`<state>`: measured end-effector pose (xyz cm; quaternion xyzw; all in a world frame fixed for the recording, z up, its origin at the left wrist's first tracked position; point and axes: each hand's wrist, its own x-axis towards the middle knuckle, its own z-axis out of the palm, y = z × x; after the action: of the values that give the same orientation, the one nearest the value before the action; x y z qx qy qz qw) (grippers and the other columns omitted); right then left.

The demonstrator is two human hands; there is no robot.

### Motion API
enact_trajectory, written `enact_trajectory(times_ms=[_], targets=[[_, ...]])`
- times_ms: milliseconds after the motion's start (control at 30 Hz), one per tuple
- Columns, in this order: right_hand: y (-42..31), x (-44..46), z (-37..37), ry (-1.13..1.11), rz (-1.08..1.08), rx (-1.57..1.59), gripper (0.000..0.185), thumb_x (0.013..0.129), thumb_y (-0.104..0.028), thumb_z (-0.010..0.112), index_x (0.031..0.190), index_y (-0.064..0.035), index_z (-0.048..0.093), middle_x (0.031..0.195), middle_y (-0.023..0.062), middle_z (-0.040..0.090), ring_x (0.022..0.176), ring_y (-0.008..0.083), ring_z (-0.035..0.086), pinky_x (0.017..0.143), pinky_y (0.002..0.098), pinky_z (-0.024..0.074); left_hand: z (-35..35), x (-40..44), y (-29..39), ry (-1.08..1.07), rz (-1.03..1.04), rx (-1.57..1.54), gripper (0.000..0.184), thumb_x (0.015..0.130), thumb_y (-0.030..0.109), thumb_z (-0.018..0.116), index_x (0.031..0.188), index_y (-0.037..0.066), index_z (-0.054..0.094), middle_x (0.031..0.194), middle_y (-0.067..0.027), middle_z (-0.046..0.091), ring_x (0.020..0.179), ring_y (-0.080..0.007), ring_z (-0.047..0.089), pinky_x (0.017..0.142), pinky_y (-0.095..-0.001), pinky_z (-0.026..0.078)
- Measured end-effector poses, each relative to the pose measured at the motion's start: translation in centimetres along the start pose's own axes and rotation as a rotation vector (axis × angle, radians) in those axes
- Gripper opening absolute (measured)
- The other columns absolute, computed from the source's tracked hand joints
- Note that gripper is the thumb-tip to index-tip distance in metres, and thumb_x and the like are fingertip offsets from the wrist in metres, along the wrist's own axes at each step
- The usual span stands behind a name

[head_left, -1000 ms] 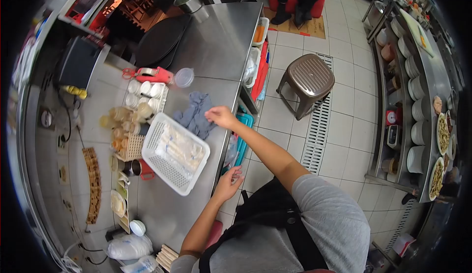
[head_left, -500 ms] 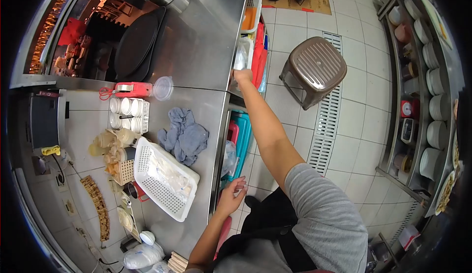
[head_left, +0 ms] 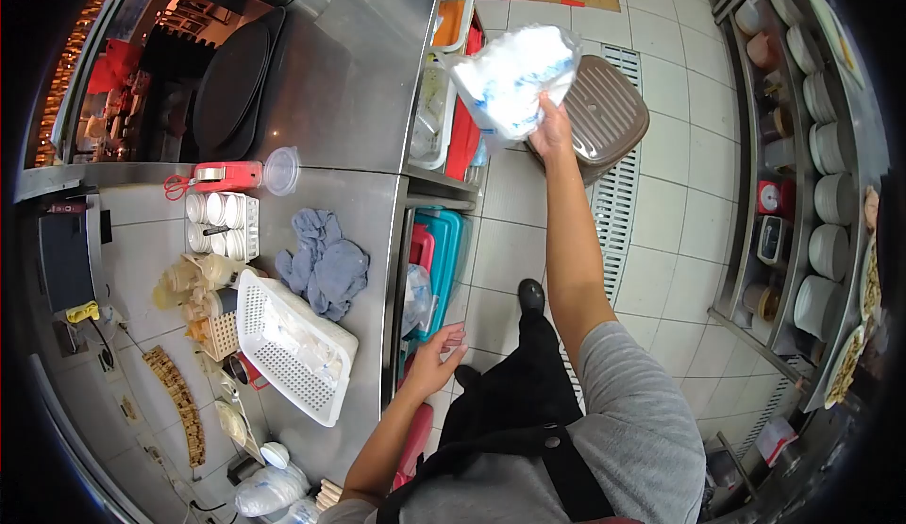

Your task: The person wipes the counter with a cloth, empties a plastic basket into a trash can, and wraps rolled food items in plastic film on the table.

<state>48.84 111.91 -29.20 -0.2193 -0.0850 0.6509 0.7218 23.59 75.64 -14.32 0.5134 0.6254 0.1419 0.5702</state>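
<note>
My right hand point(head_left: 552, 126) is closed on a clear plastic bag point(head_left: 519, 76) with white and blue contents, held up over the floor beside the brown stool point(head_left: 609, 113). To the left of the bag, a white basket point(head_left: 431, 118) with plastic packets sits under the steel counter. Near the counter's front edge my left hand point(head_left: 438, 358) hangs with fingers apart and nothing in it. On the counter point(head_left: 311, 132) lie a crumpled blue-grey cloth point(head_left: 330, 264) and a white perforated basket point(head_left: 316, 387) holding clear plastic packets.
Below the counter are a teal bin point(head_left: 447, 269) and another white basket point(head_left: 457, 16) with something orange. A steel shelf point(head_left: 746, 278) with stacked white bowls stands at the right. A floor drain point(head_left: 618, 203) runs past the stool. A person's dark shoes show at the top.
My right hand has come out of the under-counter basket with the bag and moved right, over the floor. My left hand has shifted slightly.
</note>
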Motion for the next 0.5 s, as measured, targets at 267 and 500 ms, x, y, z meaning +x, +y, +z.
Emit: enact_trajectory(times_ms=[267, 500], targets=[[-6.4, -6.4, 2.9, -0.081, 0.110, 0.079, 0.043, 0.097, -0.013, 0.043, 0.136, 0.0011, 0.033, 0.131, 0.0165, 0.049, 0.120, 0.0295, 0.050, 0.102, 0.0460, 0.0423, 0.4, 2.3, 5.5, 0.061, 0.131, 0.097, 0.046, 0.085, 0.016, 0.066, 0.127, 0.005, 0.050, 0.123, -0.0137, 0.056, 0.109, -0.0237, 0.056, 0.088, -0.0348, 0.047], [-7.0, -16.9, 9.1, -0.233, 0.321, 0.287, 0.041, 0.099, -0.015, 0.033, 0.134, 0.0066, 0.035, 0.133, 0.0215, 0.048, 0.121, 0.0310, 0.050, 0.105, 0.0463, 0.0395, -1.3, 4.5, 9.6, 0.314, 0.281, -0.387, 0.080, 0.076, 0.024, 0.077, 0.141, 0.012, 0.032, 0.141, -0.0151, 0.035, 0.126, -0.0284, 0.042, 0.096, -0.0434, 0.041]])
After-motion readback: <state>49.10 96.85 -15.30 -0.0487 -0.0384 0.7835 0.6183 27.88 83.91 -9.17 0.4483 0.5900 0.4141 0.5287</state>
